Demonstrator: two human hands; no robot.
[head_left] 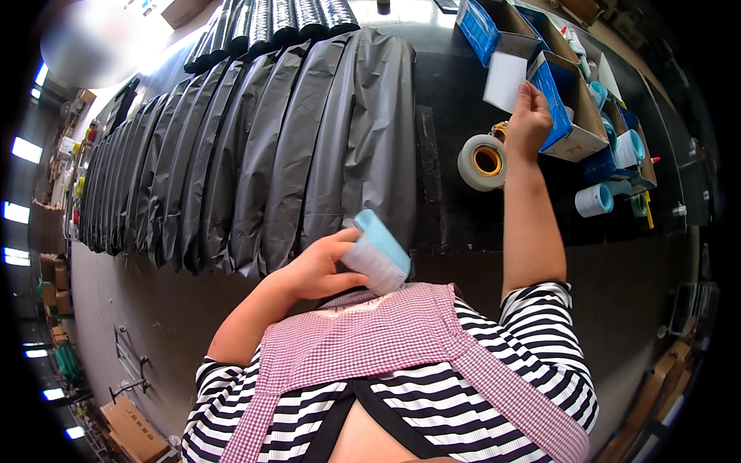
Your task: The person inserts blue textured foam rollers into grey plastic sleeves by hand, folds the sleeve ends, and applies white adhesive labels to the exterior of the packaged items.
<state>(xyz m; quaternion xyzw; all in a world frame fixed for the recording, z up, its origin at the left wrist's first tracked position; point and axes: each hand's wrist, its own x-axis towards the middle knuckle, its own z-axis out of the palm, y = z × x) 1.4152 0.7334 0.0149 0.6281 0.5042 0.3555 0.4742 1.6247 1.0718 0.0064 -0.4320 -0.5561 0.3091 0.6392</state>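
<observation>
My left hand [318,266] is closed round a flattened roll of white labels on light blue backing [380,255], close in front of the apron. Out over the black table, my right hand [530,127] pinches the lower corner of a blank white card [505,81] between thumb and fingers. The card is beside the blue and brown open cardboard boxes [575,116]. Just left of my right wrist is a roll of clear tape [480,163] with a yellow core. A long row of black plastic-wrapped bundles [378,139] lies to the left, near the label roll.
Several light blue and white label rolls [593,201] stand right of the boxes, with red-capped bottles [573,38] farther back. Shiny black wrapped rolls [289,19] lie behind the bundles. A brown carton [133,428] is on the floor at lower left, near a metal frame [131,366].
</observation>
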